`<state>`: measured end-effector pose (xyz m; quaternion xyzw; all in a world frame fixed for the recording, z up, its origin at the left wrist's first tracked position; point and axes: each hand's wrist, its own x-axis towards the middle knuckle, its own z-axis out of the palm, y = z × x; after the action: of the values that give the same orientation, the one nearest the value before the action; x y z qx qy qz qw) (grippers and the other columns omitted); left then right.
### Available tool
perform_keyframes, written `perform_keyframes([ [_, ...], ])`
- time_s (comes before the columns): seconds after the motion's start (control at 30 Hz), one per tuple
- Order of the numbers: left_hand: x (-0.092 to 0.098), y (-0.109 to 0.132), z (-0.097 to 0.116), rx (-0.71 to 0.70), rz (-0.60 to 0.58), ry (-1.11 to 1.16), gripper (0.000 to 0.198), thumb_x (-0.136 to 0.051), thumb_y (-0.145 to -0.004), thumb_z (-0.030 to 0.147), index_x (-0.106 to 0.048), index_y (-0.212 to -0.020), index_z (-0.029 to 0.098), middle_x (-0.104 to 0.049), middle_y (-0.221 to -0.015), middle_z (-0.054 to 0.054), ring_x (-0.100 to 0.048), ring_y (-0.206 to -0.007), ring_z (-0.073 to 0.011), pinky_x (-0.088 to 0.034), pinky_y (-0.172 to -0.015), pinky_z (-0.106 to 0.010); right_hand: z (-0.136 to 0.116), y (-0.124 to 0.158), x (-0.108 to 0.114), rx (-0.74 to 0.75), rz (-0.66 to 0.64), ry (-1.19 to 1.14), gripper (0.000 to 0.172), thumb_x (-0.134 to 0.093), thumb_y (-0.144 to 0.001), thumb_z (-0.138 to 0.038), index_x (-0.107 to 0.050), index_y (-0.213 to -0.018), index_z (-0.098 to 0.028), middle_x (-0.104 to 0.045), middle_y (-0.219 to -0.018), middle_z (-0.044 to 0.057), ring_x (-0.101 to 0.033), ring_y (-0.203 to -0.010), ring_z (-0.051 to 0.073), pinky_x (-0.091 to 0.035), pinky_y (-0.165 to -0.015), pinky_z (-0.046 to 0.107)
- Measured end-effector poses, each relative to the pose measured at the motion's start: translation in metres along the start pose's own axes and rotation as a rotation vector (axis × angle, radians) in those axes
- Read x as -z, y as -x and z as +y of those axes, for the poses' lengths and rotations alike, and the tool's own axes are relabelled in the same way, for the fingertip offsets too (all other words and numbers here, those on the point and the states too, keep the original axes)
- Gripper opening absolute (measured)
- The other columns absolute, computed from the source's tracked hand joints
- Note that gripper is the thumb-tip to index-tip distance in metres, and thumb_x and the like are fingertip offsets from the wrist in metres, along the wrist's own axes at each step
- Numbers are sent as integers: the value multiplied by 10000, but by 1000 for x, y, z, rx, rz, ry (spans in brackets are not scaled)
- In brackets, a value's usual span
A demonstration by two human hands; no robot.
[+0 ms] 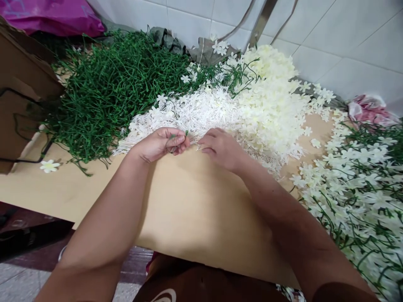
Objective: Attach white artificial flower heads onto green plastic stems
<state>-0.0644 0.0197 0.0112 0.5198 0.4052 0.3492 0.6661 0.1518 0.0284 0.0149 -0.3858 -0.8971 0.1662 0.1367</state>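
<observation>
Hands close, L hand (162, 144) pinching green stem (186, 133), R hand (220, 147) curled on white stamen pile (195, 111), grip hidden

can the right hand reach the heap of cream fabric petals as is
Probably yes: the heap of cream fabric petals lies just beyond the right hand, with nothing blocking.

Soft, even light fills the scene, seemingly from overhead. The left hand (160, 144) and right hand (220, 147) cast only faint shadows on the tan board (189, 205). The cream petals (270, 96) nearly wash out. Edges bow, and the lower corners blur.
</observation>
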Motion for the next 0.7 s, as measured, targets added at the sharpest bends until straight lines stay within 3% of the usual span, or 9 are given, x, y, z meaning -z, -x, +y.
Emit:
perform_keyframes([
  [0.1,-1,4,3,-2,-79,-74,314,-807,-631,426,-710,-666,130,-645,-642,-52,-498,-525,-92,-407,-520,-247,-1,-10,-19,-29,3,59,196,-505,-848,-97,-690,-909,-123,-618,-966,148,-507,-969,259,-430,-884,417],
  [0.17,-6,5,4,11,-163,-141,256,-802,-646,377,-734,-701,136,-673,-674,-57,-537,-577,-100,-445,-577,-247,1,-12,-24,-34,88,-10,156,-508,-835,-87,-654,-827,-141,-612,-955,133,-497,-971,248,-435,-869,403],
  [0.3,-24,4,3,123,-378,-235,153,-768,-673,264,-753,-782,157,-716,-761,-55,-617,-682,-114,-475,-647,-228,12,-7,-10,-81,345,-383,81,-525,-842,-131,-556,-793,-187,-624,-878,61,-559,-855,176,-471,-775,343],
  [0.37,-33,3,2,137,-427,-258,172,-748,-686,244,-750,-836,159,-700,-729,-35,-602,-645,-103,-462,-618,-215,20,-3,4,-148,449,-569,51,-538,-867,-201,-528,-817,-204,-624,-820,29,-573,-743,138,-475,-685,307],
  [0.43,-39,1,-1,86,-343,-283,146,-719,-715,252,-733,-817,149,-672,-688,-17,-580,-618,-96,-455,-610,-215,29,0,16,-190,534,-663,83,-570,-871,-271,-525,-829,-215,-605,-763,4,-553,-661,113,-460,-617,284],
  [0.47,-41,-1,-3,45,-244,-306,134,-696,-739,264,-719,-790,142,-657,-671,-11,-570,-611,-97,-453,-613,-220,33,1,22,-196,577,-677,98,-588,-866,-294,-534,-835,-217,-591,-748,-3,-541,-642,105,-453,-600,277],
  [0.6,-50,-11,-14,-195,290,-532,185,-585,-827,280,-705,-805,141,-650,-727,-29,-569,-682,-131,-454,-669,-261,42,4,40,-159,647,-627,82,-627,-843,-285,-597,-853,-210,-548,-763,-8,-540,-703,101,-451,-616,266],
  [0.63,-54,-14,-18,-267,369,-621,194,-569,-838,273,-716,-849,147,-662,-785,-44,-582,-735,-148,-459,-705,-277,41,5,44,-151,631,-613,61,-631,-836,-261,-609,-845,-205,-544,-767,-8,-544,-727,103,-451,-623,264],
  [0.7,-64,-21,-24,-390,395,-837,228,-550,-851,262,-729,-950,161,-671,-912,-77,-596,-855,-191,-461,-781,-321,37,5,50,-154,575,-605,16,-629,-822,-211,-625,-820,-195,-547,-765,-8,-550,-751,105,-451,-630,260],
])
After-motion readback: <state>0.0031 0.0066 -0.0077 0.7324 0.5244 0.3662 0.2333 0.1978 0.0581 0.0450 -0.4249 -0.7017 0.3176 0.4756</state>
